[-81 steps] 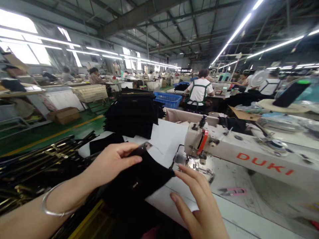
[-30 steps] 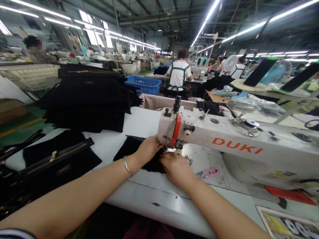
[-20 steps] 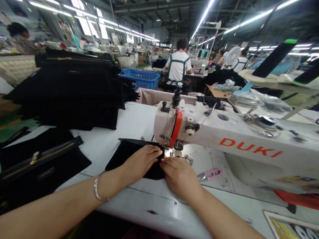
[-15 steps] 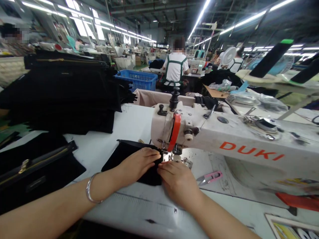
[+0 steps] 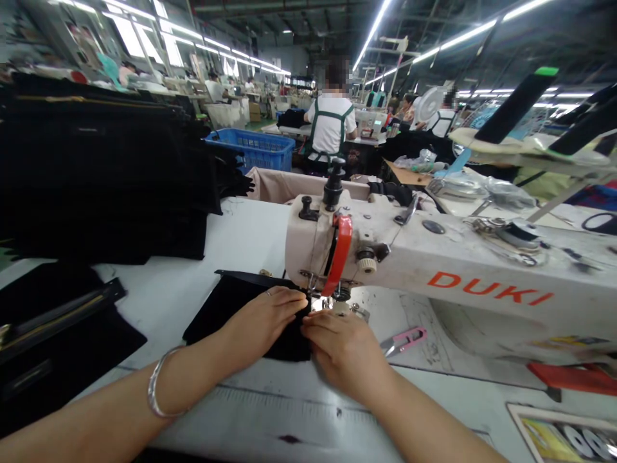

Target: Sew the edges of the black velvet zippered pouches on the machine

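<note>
A black fabric piece (image 5: 212, 315) lies flat on the machine bed, its right edge at the needle area of a white sewing machine (image 5: 385, 251). My left hand (image 5: 267, 315) rests on top of it, fingers stretched out and lying flat, their tips near the presser foot. At the right edge, my right hand (image 5: 340, 341) has its fingers bent and pressed together on the fabric; its thumb is hidden. Both hands' fingertips nearly meet just in front of the needle. Beside my right hand lie pink-handled thread snips (image 5: 405, 341).
A tall stack of black fabric pieces (image 5: 106, 173) stands at left. In front of it lies a black zippered panel (image 5: 72, 341). Behind the machine are a blue basket (image 5: 255, 151) and a seated co-worker (image 5: 332, 122). Thread cones (image 5: 518, 106) stand at right.
The view has shifted slightly, so the stack and panel sit further left. Both hands keep nearly the same place on the fabric by the needle.
</note>
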`<control>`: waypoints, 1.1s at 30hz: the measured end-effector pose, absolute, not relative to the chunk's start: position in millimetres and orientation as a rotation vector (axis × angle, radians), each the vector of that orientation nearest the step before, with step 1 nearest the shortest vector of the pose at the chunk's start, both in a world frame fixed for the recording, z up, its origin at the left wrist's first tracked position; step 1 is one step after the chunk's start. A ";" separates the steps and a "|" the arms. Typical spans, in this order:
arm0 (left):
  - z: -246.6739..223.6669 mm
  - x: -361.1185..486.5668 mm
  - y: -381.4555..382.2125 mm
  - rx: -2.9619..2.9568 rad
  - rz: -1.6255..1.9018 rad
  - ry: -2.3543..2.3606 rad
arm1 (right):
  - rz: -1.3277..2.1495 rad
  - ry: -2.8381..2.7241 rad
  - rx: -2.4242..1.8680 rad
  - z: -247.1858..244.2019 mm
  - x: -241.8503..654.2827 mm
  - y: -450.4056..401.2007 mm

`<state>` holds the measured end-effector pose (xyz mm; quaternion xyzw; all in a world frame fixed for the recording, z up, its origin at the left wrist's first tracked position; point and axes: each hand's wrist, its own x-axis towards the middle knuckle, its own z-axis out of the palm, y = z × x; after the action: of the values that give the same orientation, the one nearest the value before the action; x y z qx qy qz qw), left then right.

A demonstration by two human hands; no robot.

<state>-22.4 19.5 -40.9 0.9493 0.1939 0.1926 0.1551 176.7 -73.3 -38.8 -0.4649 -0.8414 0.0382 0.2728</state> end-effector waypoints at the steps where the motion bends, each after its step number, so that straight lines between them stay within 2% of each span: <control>1: -41.2 -22.2 19.3 2.719 0.553 0.558 | 0.117 -2.260 -1.246 -38.4 177.2 -72.9; 33: -30.0 -16.0 24.0 2.692 0.416 0.559 | 0.139 -2.286 -1.231 -39.5 174.4 -70.1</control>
<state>-16.0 24.0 -30.0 0.9523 0.1978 0.1473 0.1795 174.4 -70.1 -39.5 -0.4562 -0.8471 0.0515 0.2677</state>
